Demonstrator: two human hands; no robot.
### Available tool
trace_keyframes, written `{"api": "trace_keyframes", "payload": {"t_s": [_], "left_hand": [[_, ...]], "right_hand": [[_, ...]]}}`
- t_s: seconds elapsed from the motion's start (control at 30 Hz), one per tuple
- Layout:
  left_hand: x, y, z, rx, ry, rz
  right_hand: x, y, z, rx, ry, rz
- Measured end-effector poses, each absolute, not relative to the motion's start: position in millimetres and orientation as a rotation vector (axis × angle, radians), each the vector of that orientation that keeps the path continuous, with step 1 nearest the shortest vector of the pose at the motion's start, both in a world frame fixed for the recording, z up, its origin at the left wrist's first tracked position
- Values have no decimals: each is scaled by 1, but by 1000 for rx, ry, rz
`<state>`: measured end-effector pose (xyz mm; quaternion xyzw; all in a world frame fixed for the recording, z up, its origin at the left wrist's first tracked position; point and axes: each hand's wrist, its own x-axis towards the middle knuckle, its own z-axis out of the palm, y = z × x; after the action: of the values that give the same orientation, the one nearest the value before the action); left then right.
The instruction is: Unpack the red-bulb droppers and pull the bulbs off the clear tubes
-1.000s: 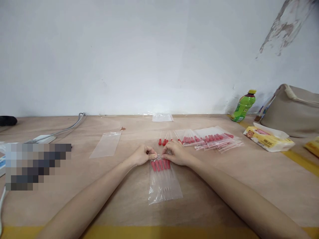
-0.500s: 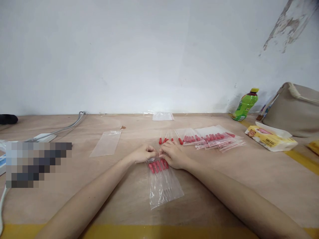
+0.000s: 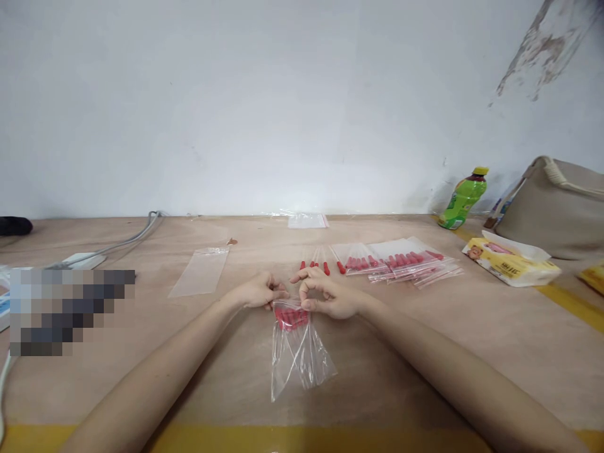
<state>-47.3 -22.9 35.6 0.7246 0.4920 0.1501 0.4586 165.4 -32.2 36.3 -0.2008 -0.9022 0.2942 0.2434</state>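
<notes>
A clear zip bag (image 3: 296, 358) sits in front of me, its zip edge toward the far side. Several droppers with red bulbs (image 3: 291, 318) lie inside it, bulbs at the zip end, thin stems toward me. My left hand (image 3: 259, 290) pinches the bag's left top corner. With thumb and index finger bent into a ring, my right hand (image 3: 330, 294) grips the right end of the zip edge. Just beyond my right hand are several loose droppers (image 3: 326, 269), partly hidden by its fingers.
Filled bags of droppers (image 3: 406, 261) overlap at the right. A flat zip bag (image 3: 201, 272) lies left, and a white packet (image 3: 307, 221) by the wall. Further right are a green bottle (image 3: 463, 200), a tissue pack (image 3: 512, 261) and a beige handbag (image 3: 557, 207). A cable (image 3: 127, 240) runs at left.
The bag has shifted slightly left and its film is more creased. My right hand's fingers have lifted and curled into a ring, and my left hand has moved a little left.
</notes>
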Motion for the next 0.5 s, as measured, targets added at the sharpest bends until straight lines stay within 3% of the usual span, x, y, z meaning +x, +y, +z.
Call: {"api": "trace_keyframes", "payload": {"t_s": [0.23, 0.5], "left_hand": [[-57, -26, 23, 1739, 1234, 644], [-68, -48, 8, 2173, 1402, 862]], "right_hand": [[166, -38, 19, -810, -2172, 538], [194, -53, 1, -985, -2321, 326]]}}
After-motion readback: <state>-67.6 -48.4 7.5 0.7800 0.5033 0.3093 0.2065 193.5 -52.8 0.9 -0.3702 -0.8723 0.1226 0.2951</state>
